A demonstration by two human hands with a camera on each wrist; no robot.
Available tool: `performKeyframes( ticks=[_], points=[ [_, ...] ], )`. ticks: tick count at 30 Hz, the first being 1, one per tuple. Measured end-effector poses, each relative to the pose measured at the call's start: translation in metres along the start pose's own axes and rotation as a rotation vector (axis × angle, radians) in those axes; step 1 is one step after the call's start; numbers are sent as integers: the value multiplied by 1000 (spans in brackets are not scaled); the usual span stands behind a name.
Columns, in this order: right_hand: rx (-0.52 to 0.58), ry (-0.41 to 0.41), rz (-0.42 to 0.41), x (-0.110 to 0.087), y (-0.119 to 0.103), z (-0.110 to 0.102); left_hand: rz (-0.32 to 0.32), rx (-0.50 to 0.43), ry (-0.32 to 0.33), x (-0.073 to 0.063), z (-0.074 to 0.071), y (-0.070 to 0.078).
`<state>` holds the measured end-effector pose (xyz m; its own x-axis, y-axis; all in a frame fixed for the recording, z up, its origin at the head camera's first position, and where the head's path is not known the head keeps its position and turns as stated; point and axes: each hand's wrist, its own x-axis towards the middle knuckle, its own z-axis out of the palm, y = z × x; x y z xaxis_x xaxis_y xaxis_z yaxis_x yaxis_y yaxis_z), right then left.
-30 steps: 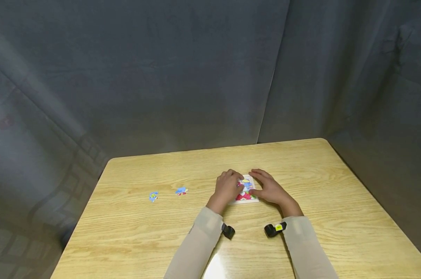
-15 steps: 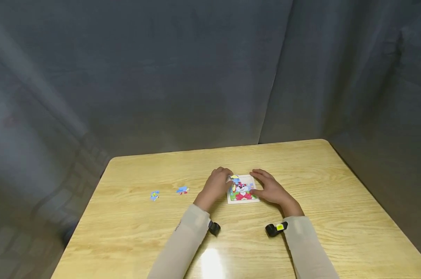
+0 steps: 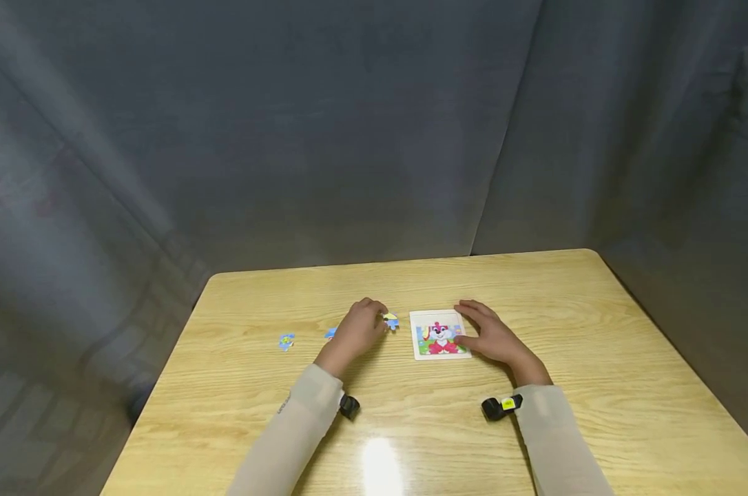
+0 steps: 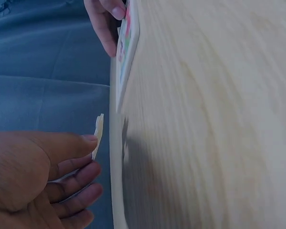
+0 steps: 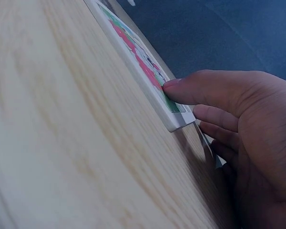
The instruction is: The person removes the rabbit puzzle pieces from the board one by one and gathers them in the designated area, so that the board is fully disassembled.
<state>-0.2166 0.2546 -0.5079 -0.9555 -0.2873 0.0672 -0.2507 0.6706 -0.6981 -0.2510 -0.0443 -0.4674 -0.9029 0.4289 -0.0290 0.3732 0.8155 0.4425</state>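
My left hand (image 3: 357,331) pinches a blue and yellow jigsaw piece (image 3: 391,321) between thumb and fingers, to the left of the puzzle board. Edge-on in the left wrist view, the piece (image 4: 99,133) is held above the table. A square white-framed jigsaw puzzle (image 3: 432,317) lies flat, showing a red and white cartoon animal in its lower part and a bare upper strip. On its right side is my right hand (image 3: 496,337). The right wrist view shows that thumb (image 5: 174,86) on the picture, with the other fingers at the frame's side (image 5: 181,125).
Two loose jigsaw pieces lie on the wooden table (image 3: 448,427) to the left: a blue one with a yellow spot (image 3: 286,342) and another blue one (image 3: 330,333) partly hidden behind my left hand. Grey curtains (image 3: 349,138) hang behind and beside the table.
My left hand has moved left off the puzzle, taking the blue and yellow piece from its upper left and baring the upper strip. My right hand stays at the puzzle's right side.
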Motion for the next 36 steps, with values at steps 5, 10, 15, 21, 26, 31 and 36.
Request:
performKeyframes(
  ticks=[5, 10, 15, 21, 26, 31, 36],
  points=[
    [6, 19, -15, 0, 2, 1, 16, -14, -15, -2, 0, -4],
    [14, 16, -8, -1, 4, 2, 21, 15, -26, -3, 3, -7],
    [19, 5, -2, 0, 4, 0, 23, 88, -25, -2, 6, -7],
    [17, -3, 5, 2, 3, 1, 20, 150, -13, -2, 7, -6],
    [10, -16, 8, 2, 1, 1, 21, 181, -11, -3, 8, -7],
    [5, -9, 6, 3, 1, 1, 28, 172, -5, -3, 8, -8],
    [7, -18, 3, 4, 3, 2, 33, 157, 1, -4, 7, -8]
  ],
)
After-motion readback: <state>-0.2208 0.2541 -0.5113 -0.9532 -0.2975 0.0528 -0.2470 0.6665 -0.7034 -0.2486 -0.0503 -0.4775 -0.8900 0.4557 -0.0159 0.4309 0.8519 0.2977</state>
